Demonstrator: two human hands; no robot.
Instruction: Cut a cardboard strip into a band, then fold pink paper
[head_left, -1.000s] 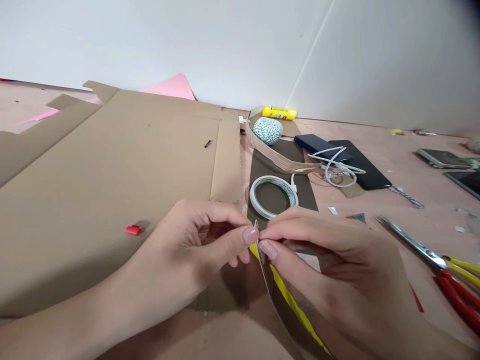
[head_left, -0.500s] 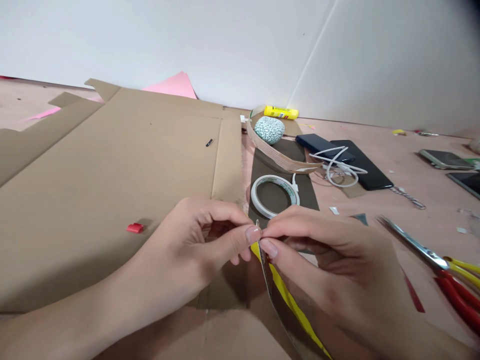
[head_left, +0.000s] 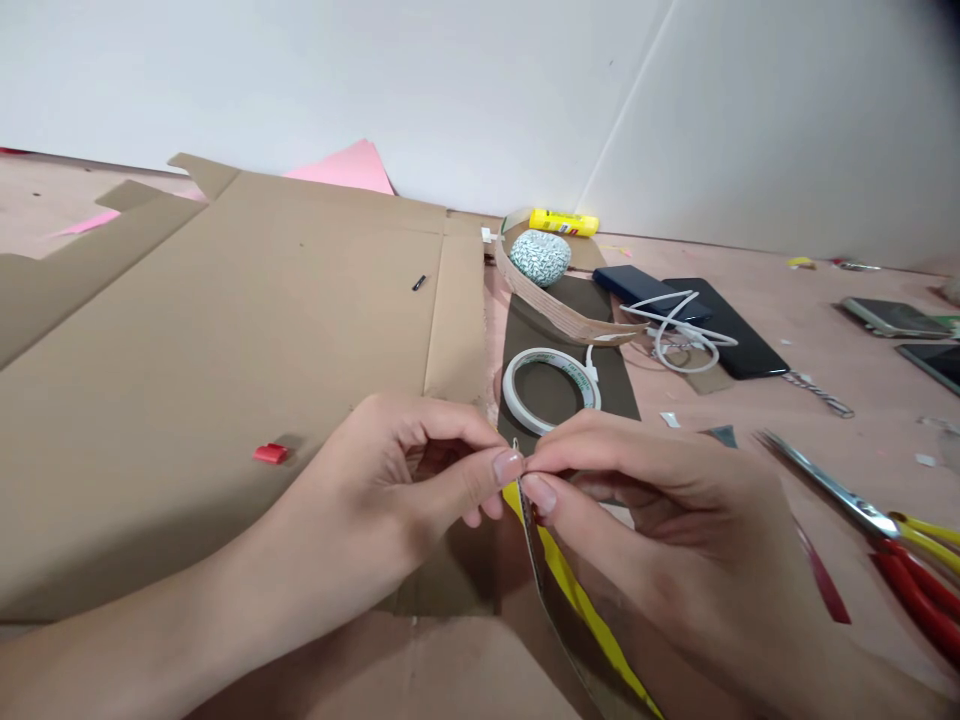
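Note:
Both my hands meet near the middle of the view, pinching the upper end of a long thin cardboard strip [head_left: 541, 590] seen nearly edge-on, with yellow along one side. My left hand [head_left: 420, 470] has thumb and forefinger closed on its tip. Close against it, my right hand [head_left: 645, 510] grips the same end between thumb and fingertips. From there the strip runs down toward the bottom edge. My fingers hide much of the pinched end. Just beyond them a roll of white tape [head_left: 513, 395] lies on a dark sheet [head_left: 621, 390].
A large cardboard sheet [head_left: 300, 290] covers the left, bearing a small red piece [head_left: 270, 454]. Behind the tape are a curved cardboard strip [head_left: 562, 316], a patterned round object [head_left: 540, 257] and a glue stick [head_left: 564, 222]. A power bank [head_left: 637, 288], a phone [head_left: 742, 335] and scissors [head_left: 847, 500] lie right.
Both hands keep their pinch on the strip with almost no movement. The view has shifted very slightly.

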